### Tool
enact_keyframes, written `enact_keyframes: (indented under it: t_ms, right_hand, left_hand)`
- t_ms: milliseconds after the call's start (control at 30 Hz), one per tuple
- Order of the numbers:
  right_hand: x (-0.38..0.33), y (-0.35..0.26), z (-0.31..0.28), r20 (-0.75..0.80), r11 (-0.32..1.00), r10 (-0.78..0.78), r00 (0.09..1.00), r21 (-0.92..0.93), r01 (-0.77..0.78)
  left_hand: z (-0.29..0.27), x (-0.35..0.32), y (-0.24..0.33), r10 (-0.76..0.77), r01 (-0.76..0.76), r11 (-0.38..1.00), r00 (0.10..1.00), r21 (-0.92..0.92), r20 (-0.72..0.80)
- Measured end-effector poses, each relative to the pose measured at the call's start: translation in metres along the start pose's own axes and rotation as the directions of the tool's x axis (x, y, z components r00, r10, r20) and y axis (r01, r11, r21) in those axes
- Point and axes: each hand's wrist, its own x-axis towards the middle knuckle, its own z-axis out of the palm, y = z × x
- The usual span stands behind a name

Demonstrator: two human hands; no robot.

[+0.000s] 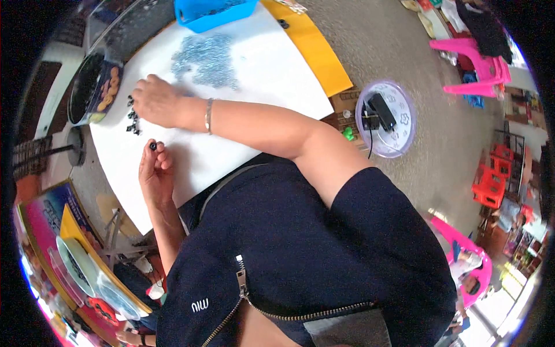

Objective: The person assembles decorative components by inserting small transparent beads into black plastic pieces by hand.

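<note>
Between the thumb and fingers of my left hand (157, 176) is a small black round part (153, 146) with what looks like a hole in its middle. My right hand (155, 102) reaches across to the left side of the white tabletop (272, 81), its fingers bent down beside a row of small black parts (133, 122). Its fingers look drawn together, but the tips and anything in them are hidden. Farther back on the white surface lies a spread heap of tiny silvery-blue pieces (208, 61), too small to name.
A blue tray (199, 22) with more tiny pieces stands at the back. To the left is a round dark tub (95, 92) with cookies pictured on it. A yellow board (315, 52) lies along the right edge; beyond it, a purple-rimmed basket (399, 147) holds black adapters. Pink stools (477, 66) stand farther right.
</note>
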Motion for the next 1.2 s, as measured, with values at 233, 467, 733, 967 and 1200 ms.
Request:
enact_keyframes:
  t_ms: [233, 467, 733, 967, 1200]
  right_hand:
    - [-0.005, 0.001, -0.006, 0.022, 1.0, 0.03, 0.999, 0.008, -0.03]
    - [-0.006, 0.001, -0.008, -0.011, 0.986, 0.106, 0.994, 0.128, -0.104]
    - [-0.012, -0.009, -0.008, 0.024, 0.79, 0.271, 0.962, 0.565, -0.237]
    - [-0.037, -0.023, -0.054, 0.053, 0.772, 0.213, 0.976, 0.603, -0.201]
    - [-0.052, -0.012, -0.059, -0.104, 0.857, 0.243, 0.964, 0.488, -0.164]
  left_hand:
    - [0.004, 0.01, 0.002, -0.057, 0.055, 0.998, 0.996, 0.023, 0.068]
    - [0.003, 0.013, 0.004, -0.073, 0.069, 0.996, 0.995, 0.059, 0.069]
    - [0.006, 0.021, 0.005, -0.116, 0.118, 0.993, 0.985, -0.004, 0.124]
    - [0.006, 0.025, 0.004, -0.002, 0.033, 0.979, 0.988, 0.201, -0.156]
    - [0.01, 0.038, 0.005, -0.051, 0.05, 0.969, 0.999, 0.242, -0.005]
